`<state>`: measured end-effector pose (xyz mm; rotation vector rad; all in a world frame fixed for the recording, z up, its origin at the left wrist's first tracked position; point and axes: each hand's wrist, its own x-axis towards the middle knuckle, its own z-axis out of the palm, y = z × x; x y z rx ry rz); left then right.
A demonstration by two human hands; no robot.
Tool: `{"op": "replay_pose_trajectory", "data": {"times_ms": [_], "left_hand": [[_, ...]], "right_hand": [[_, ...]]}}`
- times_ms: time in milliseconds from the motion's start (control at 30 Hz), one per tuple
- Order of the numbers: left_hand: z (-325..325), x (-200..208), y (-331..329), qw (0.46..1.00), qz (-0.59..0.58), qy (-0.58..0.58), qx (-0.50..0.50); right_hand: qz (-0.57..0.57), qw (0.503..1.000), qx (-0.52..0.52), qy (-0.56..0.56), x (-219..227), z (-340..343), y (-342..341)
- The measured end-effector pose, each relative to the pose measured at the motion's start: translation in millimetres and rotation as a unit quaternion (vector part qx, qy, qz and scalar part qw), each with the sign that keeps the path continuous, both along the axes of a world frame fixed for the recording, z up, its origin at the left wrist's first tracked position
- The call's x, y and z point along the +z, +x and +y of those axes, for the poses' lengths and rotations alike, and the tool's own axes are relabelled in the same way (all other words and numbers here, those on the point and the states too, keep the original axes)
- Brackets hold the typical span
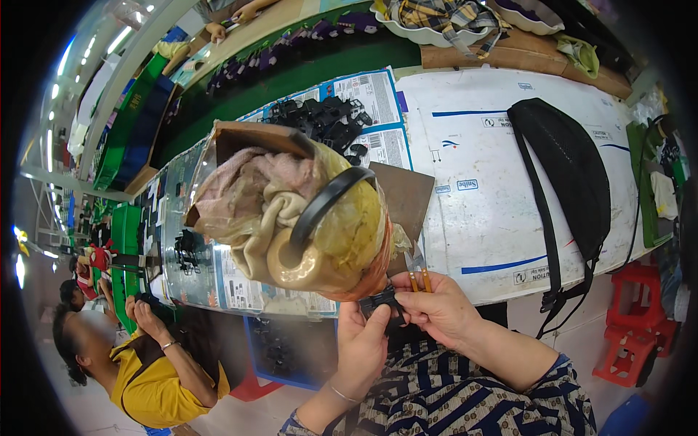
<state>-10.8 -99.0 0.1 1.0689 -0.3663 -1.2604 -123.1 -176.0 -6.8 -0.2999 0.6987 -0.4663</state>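
Observation:
A small black plastic part (383, 304) is held at the near edge of the table. My left hand (363, 341) is closed on it, the thumb pressing on its face. From the right, my right hand (445, 311) is closed too, its thumb and fingertips against the part's side. Two thin brown sticks (420, 281) with pale tips stand up from between the fingers of this hand. Just beyond both hands is a bulky bundle (276, 211) of cloth and clear plastic wrap, with a tape roll and a dark curved band on it. It hides part of the table.
A heap of black plastic parts (320, 120) lies behind the bundle. A black bag with a strap (567, 167) rests on the white-covered table (472, 218). A blue bin (273, 356) of black parts stands below at left, near a person in yellow (163, 385). Red stools (636, 320) stand right.

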Motion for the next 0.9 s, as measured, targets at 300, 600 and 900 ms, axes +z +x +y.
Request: {"op": "replay_pose_trajectory", "data": {"times_ms": [300, 600, 900], "left_hand": [[-0.3, 1.1, -0.9, 1.000, 0.006, -0.012, 0.001], [-0.2, 0.5, -1.6, 1.000, 0.011, -0.015, -0.002], [-0.6, -0.2, -2.3, 1.000, 0.008, -0.013, 0.007]], "right_hand": [[0.009, 1.000, -0.003, -0.010, 1.0, 0.1, 0.5], [0.011, 1.000, 0.002, -0.016, 0.8, -0.3, -0.9], [0.011, 1.000, -0.003, -0.015, 1.5, -0.3, -0.8]]}}
